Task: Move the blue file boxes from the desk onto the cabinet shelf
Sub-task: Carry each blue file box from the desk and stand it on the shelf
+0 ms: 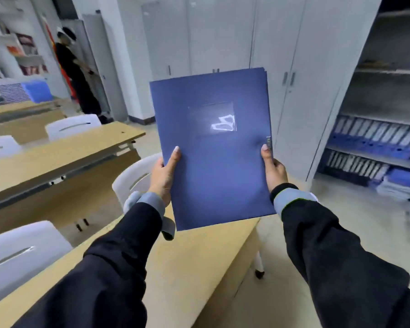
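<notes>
- Blue file boxes [213, 147], several stacked flat together with only their edges showing at the top right corner, are held up in the air above the near corner of the desk [189, 263], broad face toward the camera.
- A clear pocket [213, 119] on that face catches a bright glare.
- The left hand [163, 178] clamps the stack's left edge, thumb flat on the front, the other fingers hidden behind.
- The right hand [273, 169] clamps the right edge the same way, its thumb tip just below a small metal clasp [268, 141] on that edge.
- Both arms wear dark sleeves with pale grey cuffs showing at the wrists.
- The open cabinet [386, 95] stands to the right, well apart from the stack.
- Its upper shelves look nearly bare, though the view there is blurred.
- Lower shelves hold rows of blue binders [374, 138] with pale spines, leaning sideways.
- More blue folders lie in a flat pile [400, 183] at the bottom.
- Closed grey cabinet doors [213, 36] fill the wall behind the stack.
- White chairs [133, 176] stand between the wooden desks on the left.
- Another person [74, 69] in dark clothes stands at the far left by the wall.
</notes>
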Motion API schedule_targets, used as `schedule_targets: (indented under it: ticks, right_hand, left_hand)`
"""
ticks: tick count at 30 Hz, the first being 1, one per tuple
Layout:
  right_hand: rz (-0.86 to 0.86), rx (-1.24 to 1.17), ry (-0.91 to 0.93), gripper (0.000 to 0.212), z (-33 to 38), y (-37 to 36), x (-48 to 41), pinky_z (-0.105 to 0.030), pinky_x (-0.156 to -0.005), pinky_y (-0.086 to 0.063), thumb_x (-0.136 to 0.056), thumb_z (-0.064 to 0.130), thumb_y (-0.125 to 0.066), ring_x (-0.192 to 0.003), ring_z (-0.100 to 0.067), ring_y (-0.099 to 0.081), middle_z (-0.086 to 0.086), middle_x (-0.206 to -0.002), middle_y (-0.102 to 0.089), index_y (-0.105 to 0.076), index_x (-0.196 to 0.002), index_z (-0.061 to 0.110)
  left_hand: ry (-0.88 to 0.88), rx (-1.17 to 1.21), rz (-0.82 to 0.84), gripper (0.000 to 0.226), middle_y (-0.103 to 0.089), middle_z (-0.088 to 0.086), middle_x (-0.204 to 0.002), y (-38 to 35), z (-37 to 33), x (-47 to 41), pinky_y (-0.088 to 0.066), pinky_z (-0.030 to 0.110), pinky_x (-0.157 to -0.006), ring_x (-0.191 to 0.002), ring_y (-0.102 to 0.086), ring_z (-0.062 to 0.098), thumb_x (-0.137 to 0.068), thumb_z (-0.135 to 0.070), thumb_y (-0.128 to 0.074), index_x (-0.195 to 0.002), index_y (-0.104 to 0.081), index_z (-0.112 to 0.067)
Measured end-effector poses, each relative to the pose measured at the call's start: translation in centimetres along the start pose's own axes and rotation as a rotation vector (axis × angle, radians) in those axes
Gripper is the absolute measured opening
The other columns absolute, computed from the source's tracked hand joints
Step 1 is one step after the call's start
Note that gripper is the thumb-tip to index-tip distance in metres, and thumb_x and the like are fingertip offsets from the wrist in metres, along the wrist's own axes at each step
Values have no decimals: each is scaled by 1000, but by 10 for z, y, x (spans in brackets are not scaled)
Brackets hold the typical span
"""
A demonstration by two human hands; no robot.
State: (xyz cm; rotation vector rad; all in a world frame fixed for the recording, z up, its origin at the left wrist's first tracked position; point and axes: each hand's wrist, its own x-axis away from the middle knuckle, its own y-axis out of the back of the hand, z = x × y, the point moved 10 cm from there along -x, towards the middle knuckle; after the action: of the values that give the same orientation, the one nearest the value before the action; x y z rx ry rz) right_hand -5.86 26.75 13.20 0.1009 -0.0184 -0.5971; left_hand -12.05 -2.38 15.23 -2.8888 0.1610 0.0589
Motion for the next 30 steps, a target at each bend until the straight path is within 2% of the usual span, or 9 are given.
schedule_targets:
  ticks: [4, 7, 8, 9, 13, 14, 15, 21, 30]
  right_hand:
    - [-192, -54, 17, 80, -1, 139, -50, -41, -98, -35, -73, 72, -47, -114, -36, -49, -22, -127, -51, -52, -105, -1]
    - [-318, -57, 3, 62, -1, 227, -75, -37, -88, -33, -72, 72, -49, -101, -33, -52, -14, -113, -59, -57, -88, 12]
    - [-361, -64, -4, 55, 0, 260, -84, -35, -84, -31, -71, 72, -49, -94, -30, -51, 4, -122, -26, -56, -84, 19]
    - [-415, -68, 17, 50, 3, 307, -96, -34, -84, -29, -70, 73, -49, -88, -27, -48, 4, -87, -34, -53, -76, 24]
    - [-503, -37, 49, 64, 12, 396, -116, -37, -88, -33, -72, 75, -45, -96, -31, -48, 6, -91, -35, -55, -87, 13]
    - [-548, -42, 65, 74, 14, 425, -119, -38, -92, -35, -73, 73, -45, -104, -33, -50, 6, -118, -20, -55, -98, 4]
    - [-580, -43, 79, 78, 14, 450, -125, -37, -94, -36, -74, 72, -46, -109, -31, -50, -9, -114, -59, -54, -105, 0]
    - [-712, -6, 103, 43, 13, 546, -162, -25, -65, -34, -74, 70, -48, -68, -10, -46, 12, -67, -47, -48, -62, 29]
    - [-811, 23, 167, 75, 40, 646, -322, -32, -73, -39, -58, 87, -41, -72, -27, -48, 2, -75, -46, -51, -69, 14]
  left_hand:
    - [60, 11, 151, 48, -73, -2, -103, -152, 30, -35, -57, 25, -65, -87, -72, 14, -77, -52, -68, -111, -63, -19]
    - [72, 12, 264, 49, -74, -3, -102, -253, 43, -51, -57, 26, -66, -86, -73, 14, -75, -54, -69, -110, -65, -20]
    - [75, 1, 302, 49, -75, -3, -101, -290, 49, -55, -57, 26, -67, -86, -73, 15, -75, -54, -70, -109, -64, -20]
    - [86, 22, 356, 48, -75, -4, -99, -342, 56, -57, -57, 26, -66, -85, -73, 14, -74, -55, -70, -107, -65, -21]
    - [100, 39, 460, 49, -76, -6, -94, -446, 70, -60, -56, 22, -58, -83, -73, 13, -72, -56, -71, -104, -64, -20]
    - [115, 35, 491, 49, -75, -7, -93, -478, 78, -60, -56, 21, -56, -82, -73, 12, -71, -56, -71, -103, -64, -20]
    - [120, 46, 518, 46, -76, -9, -89, -506, 81, -59, -56, 20, -54, -78, -73, 10, -71, -56, -71, -100, -64, -22]
    - [161, 94, 641, 41, -75, -16, -75, -633, 107, -74, -55, 19, -50, -70, -73, 6, -68, -57, -71, -93, -62, -26]
    - [64, 143, 716, 38, -77, -12, -81, -816, 104, -183, -56, 21, -53, -74, -73, 9, -71, -56, -70, -94, -66, -27]
